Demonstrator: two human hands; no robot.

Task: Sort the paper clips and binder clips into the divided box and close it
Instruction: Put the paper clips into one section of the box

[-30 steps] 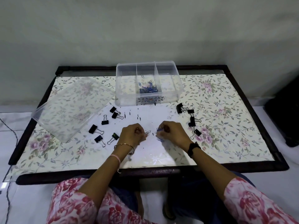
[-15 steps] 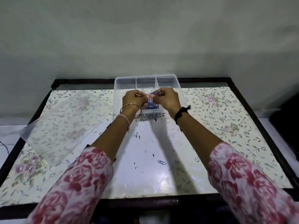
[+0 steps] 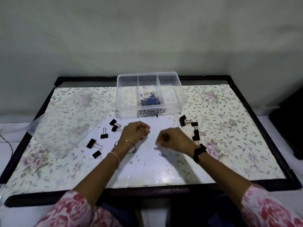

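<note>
Head camera: a low table (image 3: 229,145) with a black frame and a floral covering stands against a plain wall. At its far edge, in the middle, sits the clear divided box (image 3: 179,95), open, with three compartments side by side. A heap of blue paper clips (image 3: 150,101) lies in the middle compartment; the two outer ones look bare. The clear lid (image 3: 68,122) lies well to the left of the box, tilted, its left corner past the table's edge.

Both hands hover over the near-middle of the table, just in front of the box and apart from each other. The left hand (image 3: 136,132) and the right hand (image 3: 170,139) have their fingers curled in, but both are blurred – I cannot tell whether either pinches anything.

Black binder clips lie in two groups. The left binder clips (image 3: 91,143) are scattered between the lid and the left hand; the left wrist and forearm cover part of that patch. The right binder clips (image 3: 182,120) run in a line beside the right hand, the nearest one partly hidden behind the wrist. One loose paper clip (image 3: 162,155) lies on the table just below the right hand – small dark specks dot the surface around it.

A black watch (image 3: 199,152) is on the right wrist and a thin bangle (image 3: 126,141) on the left. A dark object (image 3: 288,128) stands off the table's right side.
</note>
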